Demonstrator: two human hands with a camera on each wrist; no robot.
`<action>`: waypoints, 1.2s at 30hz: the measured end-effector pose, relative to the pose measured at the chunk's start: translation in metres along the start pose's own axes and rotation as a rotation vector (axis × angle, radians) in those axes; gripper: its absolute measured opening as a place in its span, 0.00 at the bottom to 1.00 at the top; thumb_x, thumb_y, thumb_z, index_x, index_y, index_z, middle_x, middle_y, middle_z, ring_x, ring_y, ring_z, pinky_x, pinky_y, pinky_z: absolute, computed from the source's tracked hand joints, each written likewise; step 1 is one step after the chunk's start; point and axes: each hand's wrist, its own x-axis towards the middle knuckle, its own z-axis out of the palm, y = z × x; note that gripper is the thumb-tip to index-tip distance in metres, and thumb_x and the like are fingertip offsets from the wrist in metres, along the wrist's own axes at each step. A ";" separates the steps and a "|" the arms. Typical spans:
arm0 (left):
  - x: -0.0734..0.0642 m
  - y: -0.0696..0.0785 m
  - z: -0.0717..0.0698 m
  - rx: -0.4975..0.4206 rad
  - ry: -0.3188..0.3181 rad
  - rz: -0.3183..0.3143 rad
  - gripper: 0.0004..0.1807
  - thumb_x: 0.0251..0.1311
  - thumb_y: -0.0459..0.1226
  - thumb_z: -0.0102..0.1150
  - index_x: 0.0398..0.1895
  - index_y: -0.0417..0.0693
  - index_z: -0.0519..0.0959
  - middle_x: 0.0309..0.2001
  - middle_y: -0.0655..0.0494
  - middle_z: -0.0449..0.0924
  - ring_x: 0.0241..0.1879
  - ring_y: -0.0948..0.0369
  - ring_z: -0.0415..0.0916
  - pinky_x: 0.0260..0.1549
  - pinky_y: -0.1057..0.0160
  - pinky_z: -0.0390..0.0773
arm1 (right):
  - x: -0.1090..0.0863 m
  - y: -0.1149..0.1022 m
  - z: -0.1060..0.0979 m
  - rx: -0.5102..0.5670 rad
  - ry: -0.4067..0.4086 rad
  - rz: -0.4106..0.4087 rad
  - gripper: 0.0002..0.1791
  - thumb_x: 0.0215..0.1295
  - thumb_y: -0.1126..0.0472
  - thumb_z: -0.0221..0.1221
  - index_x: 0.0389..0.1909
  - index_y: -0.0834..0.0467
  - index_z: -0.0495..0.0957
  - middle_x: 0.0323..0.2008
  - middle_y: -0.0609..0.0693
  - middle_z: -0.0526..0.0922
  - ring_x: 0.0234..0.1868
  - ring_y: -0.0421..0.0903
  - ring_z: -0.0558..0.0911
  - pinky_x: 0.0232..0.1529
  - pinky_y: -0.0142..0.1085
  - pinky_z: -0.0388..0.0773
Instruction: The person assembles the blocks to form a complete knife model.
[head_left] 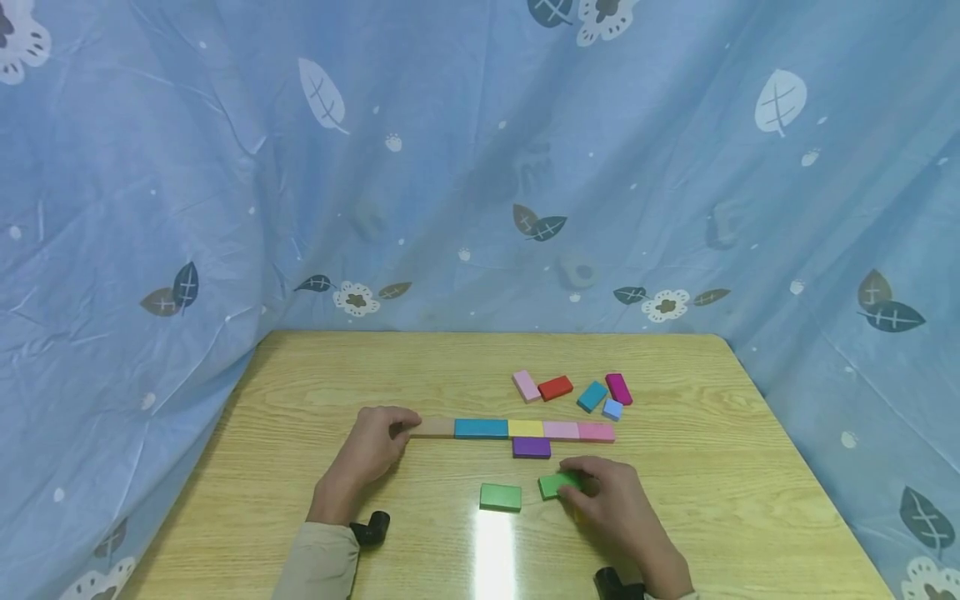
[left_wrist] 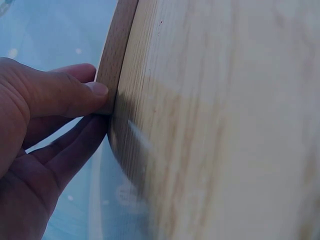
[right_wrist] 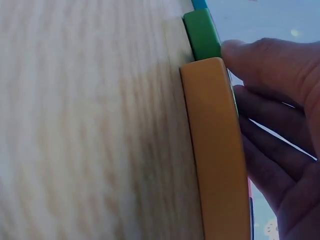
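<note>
A tan wooden block (head_left: 435, 428) forms the left end of a straight row. My left hand (head_left: 378, 442) pinches its outer end between thumb and fingers; in the left wrist view the thumb lies on the tan block's (left_wrist: 116, 57) side. To the right in the row follow a blue block (head_left: 481, 429), a yellow block (head_left: 526, 428), a light pink block (head_left: 561, 430) and a darker pink block (head_left: 597, 432). My right hand (head_left: 611, 500) pinches a green block (head_left: 553, 486) lying on the table. An orange block (right_wrist: 215, 145) lies beside that green block (right_wrist: 202, 35), mostly hidden by the hand in the head view.
A purple block (head_left: 531, 448) touches the row's front side. Another green block (head_left: 500, 497) lies nearer me. Behind the row are a pink block (head_left: 527, 386), a red block (head_left: 556, 387), a blue block (head_left: 592, 396), a small light-blue block (head_left: 612, 409) and a magenta block (head_left: 618, 388).
</note>
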 end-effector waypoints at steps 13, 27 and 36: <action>0.001 0.001 -0.001 -0.004 0.002 -0.011 0.17 0.65 0.21 0.70 0.51 0.45 0.93 0.53 0.50 0.93 0.58 0.47 0.89 0.59 0.47 0.90 | -0.012 0.018 -0.015 0.027 -0.043 0.114 0.19 0.65 0.65 0.76 0.51 0.40 0.92 0.51 0.36 0.92 0.60 0.45 0.89 0.67 0.50 0.86; -0.002 0.000 -0.003 0.000 0.001 -0.011 0.17 0.65 0.21 0.70 0.52 0.44 0.92 0.53 0.49 0.93 0.58 0.46 0.89 0.58 0.47 0.90 | 0.014 0.002 -0.017 0.017 0.143 -0.254 0.17 0.59 0.67 0.80 0.48 0.50 0.94 0.45 0.39 0.95 0.47 0.41 0.94 0.49 0.40 0.93; 0.000 -0.002 -0.001 -0.008 0.002 -0.016 0.17 0.66 0.22 0.70 0.52 0.46 0.92 0.53 0.51 0.93 0.59 0.48 0.89 0.61 0.47 0.89 | 0.055 -0.030 0.015 0.084 0.024 -0.394 0.13 0.64 0.67 0.77 0.48 0.57 0.93 0.44 0.47 0.95 0.44 0.44 0.93 0.48 0.43 0.93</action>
